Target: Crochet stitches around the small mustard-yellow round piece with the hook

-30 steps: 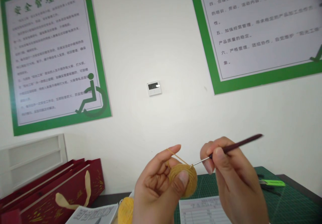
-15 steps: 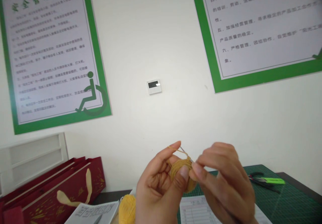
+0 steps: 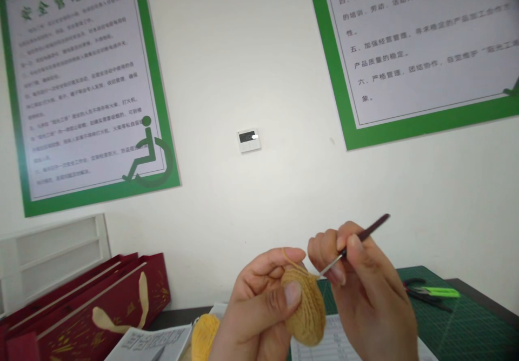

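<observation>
A rounded mustard-yellow crochet piece [image 3: 310,312] is pinched between the thumb and fingers of my left hand [image 3: 259,296]. A strand of the same yarn [image 3: 292,261] loops over my left forefinger and runs down to the top edge of the piece. My right hand [image 3: 368,280] grips a crochet hook [image 3: 371,227] with a dark handle, held like a pen and slanting up to the right. Its thin metal shaft reaches the top right edge of the crochet piece, where the tip is too small to make out.
A ball of yellow yarn [image 3: 205,336] sits left of my wrist, beside a printed booklet [image 3: 152,343]. Dark red gift bags [image 3: 101,307] stand at the left. On the green cutting mat [image 3: 466,326] lie a printed sheet [image 3: 336,328] and green-and-black pliers [image 3: 440,292].
My right hand closed in over the piece with the hook, then drew back to the right. The crochet piece has turned and shows more of its ridged side; my left forefinger has lowered.
</observation>
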### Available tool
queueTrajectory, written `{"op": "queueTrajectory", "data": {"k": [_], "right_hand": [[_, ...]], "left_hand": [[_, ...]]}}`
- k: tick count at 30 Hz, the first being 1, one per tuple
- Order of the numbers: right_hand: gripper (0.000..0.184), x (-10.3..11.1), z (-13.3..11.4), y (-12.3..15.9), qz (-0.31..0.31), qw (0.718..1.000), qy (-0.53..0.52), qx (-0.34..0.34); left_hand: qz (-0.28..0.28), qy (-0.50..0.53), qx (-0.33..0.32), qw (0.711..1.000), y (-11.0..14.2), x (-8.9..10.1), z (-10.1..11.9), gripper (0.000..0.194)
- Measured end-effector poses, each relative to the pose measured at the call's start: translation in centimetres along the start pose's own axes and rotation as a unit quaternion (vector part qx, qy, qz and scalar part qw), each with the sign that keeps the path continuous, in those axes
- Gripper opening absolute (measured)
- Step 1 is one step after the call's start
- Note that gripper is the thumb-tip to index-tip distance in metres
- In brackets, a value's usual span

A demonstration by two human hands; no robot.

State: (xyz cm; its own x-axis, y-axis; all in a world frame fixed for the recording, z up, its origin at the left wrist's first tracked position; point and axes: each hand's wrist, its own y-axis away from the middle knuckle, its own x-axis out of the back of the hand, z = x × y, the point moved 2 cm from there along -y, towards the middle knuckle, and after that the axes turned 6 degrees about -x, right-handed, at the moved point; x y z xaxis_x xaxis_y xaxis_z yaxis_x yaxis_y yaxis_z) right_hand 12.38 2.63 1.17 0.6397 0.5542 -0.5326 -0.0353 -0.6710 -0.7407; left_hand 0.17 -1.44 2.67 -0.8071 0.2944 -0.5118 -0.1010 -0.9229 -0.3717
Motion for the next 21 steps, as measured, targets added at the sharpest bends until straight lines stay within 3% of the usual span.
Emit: {"op": "queueTrajectory", "data": {"k": [2, 4, 6, 10, 12, 21], "right_hand": [[0.032, -0.4, 0.2, -0.2, -0.036, 0.995, -0.042, -0.085], [0.031, -0.6, 0.6, -0.3, -0.047, 0.99, -0.053, -0.126], [0.025, -0.4, 1.0, -0.3, -0.033, 0.994, -0.022, -0.106], [0.008, 0.1, 1.2, -0.2, -0.017, 0.994, 0.096, 0.042], [0.008, 0.3, 1.1, -0.2, -0.015, 0.988, 0.13, 0.081], [0.015, 1.0, 0.3, -0.6, -0.004, 0.992, 0.123, 0.041]], "left_hand": [[0.006, -0.038, -0.063, 0.997, -0.1, -0.3, 0.0, 0.023], [0.014, -0.083, -0.131, 0.988, -0.3, -0.5, 0.0, 0.021], [0.016, -0.103, -0.156, 0.982, -0.5, -0.6, -0.3, 0.024], [0.02, -0.132, -0.164, 0.977, -0.7, -0.2, -0.8, 0.033], [0.034, -0.154, -0.175, 0.972, -0.7, 0.1, -0.8, 0.035], [0.086, -0.166, -0.179, 0.966, -0.4, -0.2, -0.5, 0.032]]}}
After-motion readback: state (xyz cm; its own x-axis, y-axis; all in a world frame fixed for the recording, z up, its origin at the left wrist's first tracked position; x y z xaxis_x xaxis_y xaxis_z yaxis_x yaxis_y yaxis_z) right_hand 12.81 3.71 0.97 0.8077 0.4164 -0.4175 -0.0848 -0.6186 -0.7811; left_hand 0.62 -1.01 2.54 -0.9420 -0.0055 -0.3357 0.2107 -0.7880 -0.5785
